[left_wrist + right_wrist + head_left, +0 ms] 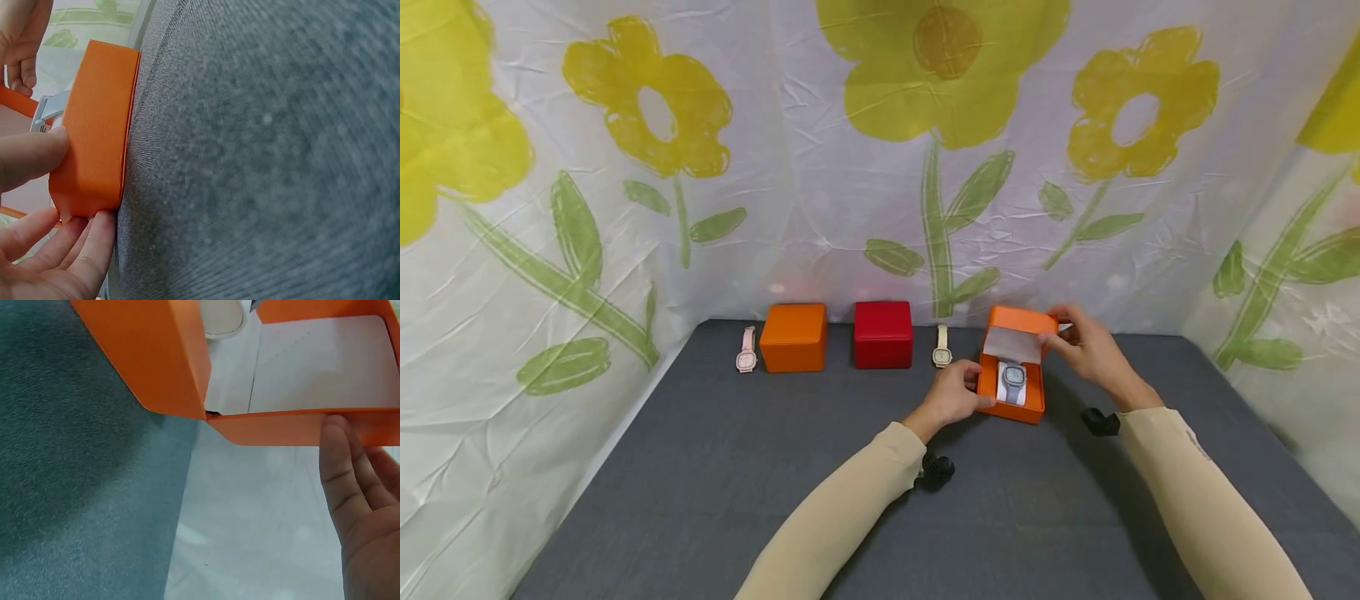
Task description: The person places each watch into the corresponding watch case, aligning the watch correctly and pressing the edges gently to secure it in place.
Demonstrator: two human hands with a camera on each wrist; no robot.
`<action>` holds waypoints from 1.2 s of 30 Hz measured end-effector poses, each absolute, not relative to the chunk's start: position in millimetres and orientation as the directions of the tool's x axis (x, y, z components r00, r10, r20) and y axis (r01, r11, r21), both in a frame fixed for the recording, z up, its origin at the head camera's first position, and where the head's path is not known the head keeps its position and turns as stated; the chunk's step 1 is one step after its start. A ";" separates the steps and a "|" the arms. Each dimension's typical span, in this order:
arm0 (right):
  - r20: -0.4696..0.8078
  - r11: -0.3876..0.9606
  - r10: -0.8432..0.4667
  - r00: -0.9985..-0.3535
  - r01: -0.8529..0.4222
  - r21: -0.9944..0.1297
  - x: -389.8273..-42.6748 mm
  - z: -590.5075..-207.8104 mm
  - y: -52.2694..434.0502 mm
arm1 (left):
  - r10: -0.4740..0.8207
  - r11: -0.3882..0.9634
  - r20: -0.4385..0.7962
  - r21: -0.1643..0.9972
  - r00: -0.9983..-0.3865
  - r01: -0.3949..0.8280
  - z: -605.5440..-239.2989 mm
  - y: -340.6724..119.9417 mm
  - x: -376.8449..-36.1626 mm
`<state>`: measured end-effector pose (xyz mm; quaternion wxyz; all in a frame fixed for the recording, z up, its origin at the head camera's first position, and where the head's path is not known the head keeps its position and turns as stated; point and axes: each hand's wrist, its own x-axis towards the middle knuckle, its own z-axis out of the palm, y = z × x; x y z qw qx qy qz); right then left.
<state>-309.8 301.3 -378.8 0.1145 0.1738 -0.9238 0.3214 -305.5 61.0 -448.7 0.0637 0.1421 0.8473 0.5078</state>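
Note:
An orange watch box (1033,400) stands with its lid (1018,317) raised, on the right half of the table. Inside it a watch with a grey-blue strap (1014,377) sits round a white cushion (223,319). My left hand (953,394) grips the box base at its left side; in the left wrist view the thumb (31,156) lies over the upper edge and the fingers at the end wall. At the lid's right edge my right hand (1093,350) holds on with its fingertips (337,434). The lid's pale lining shows in the right wrist view.
To the left stand a shut orange box (793,337) and a red box (883,335). A pink watch (747,350) lies left of the orange one, a cream watch (942,347) right of the red one. Behind the dark grey table (700,500) hangs a flowered curtain (820,208).

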 end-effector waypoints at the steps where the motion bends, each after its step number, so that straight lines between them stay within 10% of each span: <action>1: 0.331 0.733 -0.257 -0.908 -0.406 -0.545 -307.5 -379.4 301.8 | 0.308 0.445 0.037 0.878 -0.951 0.178 -448.9 61.4 -305.5; 36: 0.544 0.712 -0.495 -0.678 -0.675 -0.194 -265.8 -411.1 292.8 | 0.322 0.413 0.008 0.899 -0.947 0.148 -448.9 57.7 -306.3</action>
